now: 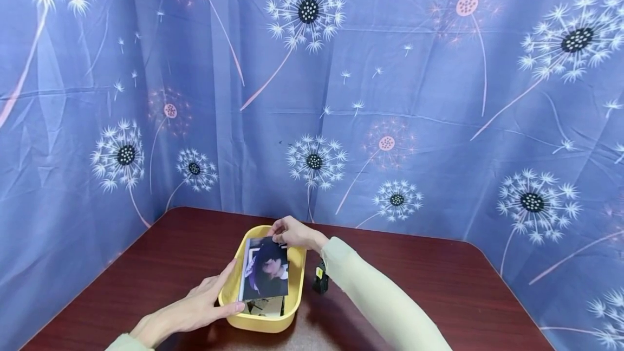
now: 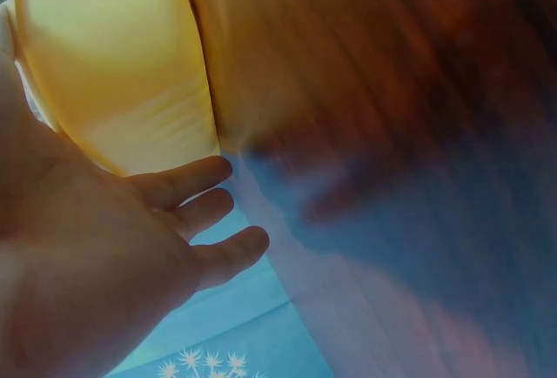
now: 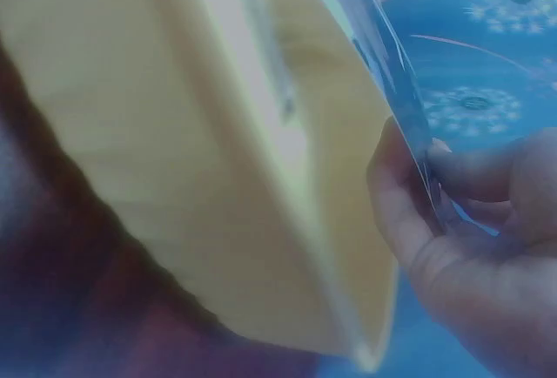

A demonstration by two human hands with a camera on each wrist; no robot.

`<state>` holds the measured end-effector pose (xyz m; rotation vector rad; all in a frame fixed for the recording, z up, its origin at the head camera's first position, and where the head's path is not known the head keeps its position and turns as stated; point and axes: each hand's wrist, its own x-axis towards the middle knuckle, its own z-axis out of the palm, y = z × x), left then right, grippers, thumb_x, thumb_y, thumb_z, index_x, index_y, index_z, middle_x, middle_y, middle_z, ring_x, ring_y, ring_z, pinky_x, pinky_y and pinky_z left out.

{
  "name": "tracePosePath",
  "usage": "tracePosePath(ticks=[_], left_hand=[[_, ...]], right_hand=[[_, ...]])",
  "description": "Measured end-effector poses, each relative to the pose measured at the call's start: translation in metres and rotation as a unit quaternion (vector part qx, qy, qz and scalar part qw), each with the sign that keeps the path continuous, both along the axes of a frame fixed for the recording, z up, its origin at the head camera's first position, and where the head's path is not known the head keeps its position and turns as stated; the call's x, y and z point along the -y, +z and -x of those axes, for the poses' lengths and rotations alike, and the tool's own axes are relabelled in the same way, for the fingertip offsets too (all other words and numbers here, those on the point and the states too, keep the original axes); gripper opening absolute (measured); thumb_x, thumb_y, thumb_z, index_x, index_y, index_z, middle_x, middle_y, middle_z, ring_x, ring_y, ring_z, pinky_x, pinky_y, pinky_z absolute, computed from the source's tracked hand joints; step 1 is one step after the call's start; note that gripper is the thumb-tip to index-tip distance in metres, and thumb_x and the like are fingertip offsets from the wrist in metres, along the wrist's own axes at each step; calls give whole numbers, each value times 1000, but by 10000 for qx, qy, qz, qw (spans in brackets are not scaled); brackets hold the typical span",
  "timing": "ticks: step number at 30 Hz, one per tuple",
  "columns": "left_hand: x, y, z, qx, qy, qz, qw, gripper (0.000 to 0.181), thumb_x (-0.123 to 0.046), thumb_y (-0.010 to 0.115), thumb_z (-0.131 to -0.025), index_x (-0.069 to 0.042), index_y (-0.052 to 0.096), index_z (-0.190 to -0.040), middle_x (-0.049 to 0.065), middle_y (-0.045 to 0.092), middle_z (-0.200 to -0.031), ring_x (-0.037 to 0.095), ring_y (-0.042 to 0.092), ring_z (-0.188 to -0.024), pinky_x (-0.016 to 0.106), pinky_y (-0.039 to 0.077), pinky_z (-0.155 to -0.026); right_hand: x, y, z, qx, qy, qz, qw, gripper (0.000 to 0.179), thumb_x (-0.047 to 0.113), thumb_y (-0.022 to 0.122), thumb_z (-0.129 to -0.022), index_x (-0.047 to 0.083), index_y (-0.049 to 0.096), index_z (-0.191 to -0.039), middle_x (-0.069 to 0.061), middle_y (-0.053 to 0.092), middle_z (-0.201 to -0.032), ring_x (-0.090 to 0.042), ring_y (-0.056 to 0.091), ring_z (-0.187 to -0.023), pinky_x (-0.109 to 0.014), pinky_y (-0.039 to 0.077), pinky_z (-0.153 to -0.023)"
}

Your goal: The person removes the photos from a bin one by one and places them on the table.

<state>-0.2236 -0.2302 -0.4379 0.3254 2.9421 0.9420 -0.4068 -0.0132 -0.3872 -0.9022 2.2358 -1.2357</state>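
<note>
Now, R hand pinches photo by its edge over yellow bin; L hand is spread beside bin. Prob. transfer step; next move needs steady pinch w/o bending.

From the head, we look forward and down upon the counter, far enough back to include the left grip, the right grip and the curtain. From each wrist, we look along one grip at close range, the scene tilted, toward the yellow tub. All three views share tub, counter and curtain.
</note>
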Motion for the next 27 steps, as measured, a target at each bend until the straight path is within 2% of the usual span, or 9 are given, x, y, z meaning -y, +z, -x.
tracePosePath(ticks=[7,14,19,25,27], left_hand=[[-1,0,0,-137,15,66,9999,95,-55,65,-84,-20,15,-156,22,42,-145,42,40,-131,63,39,-94],[-1,-3,-1,-177,40,153,9997,95,-55,65,-84,-19,15,-156,23,44,-143,41,43,-129,62,41,-91],[0,-2,-1,-49,2,119,9999,95,-55,64,-85,-19,13,-156,23,43,-143,41,42,-129,63,40,-90],[1,-2,1,-50,-30,175,9998,95,-55,64,-85,-19,12,-156,22,44,-143,41,45,-126,62,41,-88],[0,-1,1,-60,-30,195,9998,95,-55,64,-85,-18,13,-156,22,45,-142,40,46,-125,61,42,-87]], right_hand=[[-31,17,3,-149,-234,179,9995,17,-3,55,-93,-7,64,-106,0,61,-81,-9,53,-69,-22,44,-57],[-88,19,7,155,-656,223,9975,21,3,54,-95,-4,63,-112,0,62,-88,-9,54,-75,-27,48,-60],[-132,8,9,152,-837,263,9960,21,4,55,-95,-5,62,-112,-4,62,-94,-10,51,-73,-27,47,-58],[-173,-16,12,299,-1063,126,9938,19,2,55,-95,-7,62,-110,-3,62,-89,-10,52,-70,-27,48,-57],[-182,-24,12,202,-1106,20,9937,18,1,54,-94,-7,62,-108,-4,63,-88,-11,53,-69,-29,48,-56]])
